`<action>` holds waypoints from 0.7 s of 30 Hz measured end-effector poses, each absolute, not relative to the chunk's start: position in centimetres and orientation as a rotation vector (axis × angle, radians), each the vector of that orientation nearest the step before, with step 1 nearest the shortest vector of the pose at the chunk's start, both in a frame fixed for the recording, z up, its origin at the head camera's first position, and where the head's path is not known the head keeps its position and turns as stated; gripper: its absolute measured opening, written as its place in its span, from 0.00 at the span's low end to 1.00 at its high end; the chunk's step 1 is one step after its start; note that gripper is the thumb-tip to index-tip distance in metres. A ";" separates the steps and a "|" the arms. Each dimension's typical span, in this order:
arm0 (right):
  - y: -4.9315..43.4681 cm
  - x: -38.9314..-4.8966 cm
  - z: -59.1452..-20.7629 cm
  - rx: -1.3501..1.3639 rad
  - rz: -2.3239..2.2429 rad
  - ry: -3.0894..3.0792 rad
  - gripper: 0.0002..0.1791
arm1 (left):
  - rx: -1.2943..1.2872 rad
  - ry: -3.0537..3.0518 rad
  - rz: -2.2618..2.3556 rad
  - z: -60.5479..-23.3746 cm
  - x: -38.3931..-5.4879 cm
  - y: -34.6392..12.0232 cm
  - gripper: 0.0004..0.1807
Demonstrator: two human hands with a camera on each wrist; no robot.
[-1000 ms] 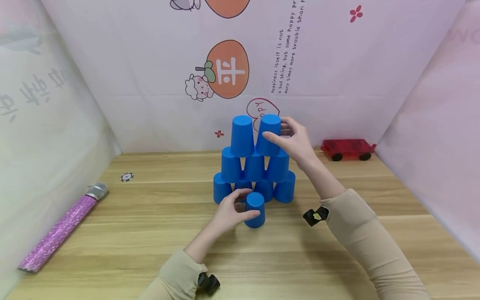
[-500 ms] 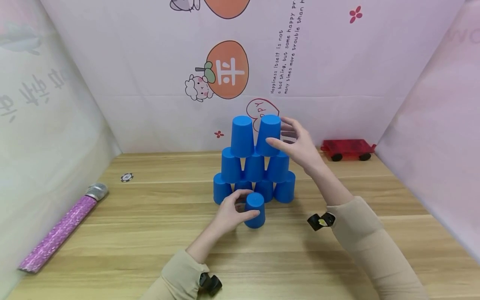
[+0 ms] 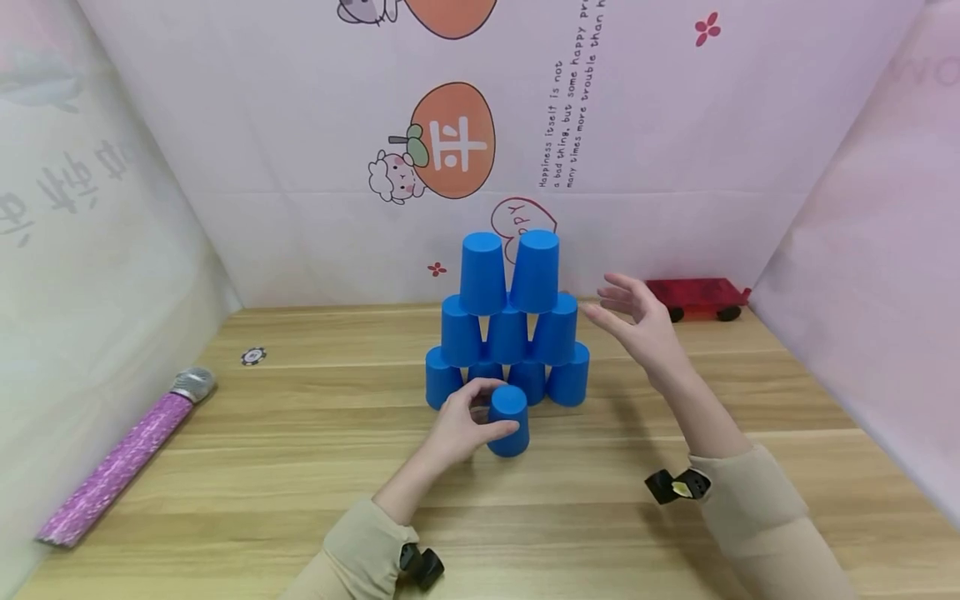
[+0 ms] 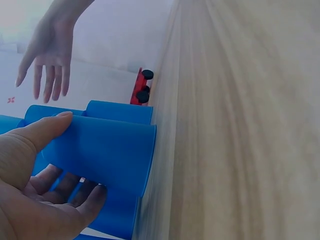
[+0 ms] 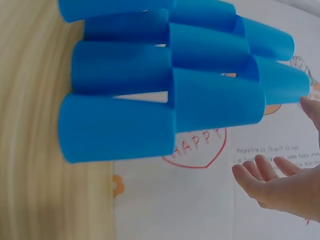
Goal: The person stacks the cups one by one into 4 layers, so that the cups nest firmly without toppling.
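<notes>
In the head view, a stack of upside-down blue cups stands on the table. Two cups form its top level: the left top cup (image 3: 482,273) and the right top cup (image 3: 535,273). Below them are a middle row (image 3: 507,337) and a bottom row (image 3: 567,375). My left hand (image 3: 457,427) holds a separate blue cup (image 3: 510,404) in front of the stack, upside down, thumb on its near side and fingers round its far side. To the right of the stack, my right hand (image 3: 637,323) is apart from the cups, fingers loosely spread, holding nothing.
A red toy cart (image 3: 697,296) sits at the back right, partly behind the right hand. On the left lie a pink glittery microphone (image 3: 123,458) and a poker chip (image 3: 253,356). Printed cloth walls (image 3: 300,150) enclose the wooden table (image 3: 300,467).
My right hand has let go of the right top cup and moved away to the right and down. That cup stays on the stack. My left hand has hardly moved.
</notes>
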State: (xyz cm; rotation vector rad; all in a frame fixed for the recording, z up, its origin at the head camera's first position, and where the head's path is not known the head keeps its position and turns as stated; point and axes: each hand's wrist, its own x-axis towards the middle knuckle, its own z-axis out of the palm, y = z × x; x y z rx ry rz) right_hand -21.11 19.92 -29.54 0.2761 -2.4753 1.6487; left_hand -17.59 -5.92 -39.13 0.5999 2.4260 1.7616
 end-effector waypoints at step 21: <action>24.2 -21.5 -34.0 0.392 1.697 -2.681 0.35 | 0.556 2.489 1.788 -34.8 -16.7 -10.1 0.27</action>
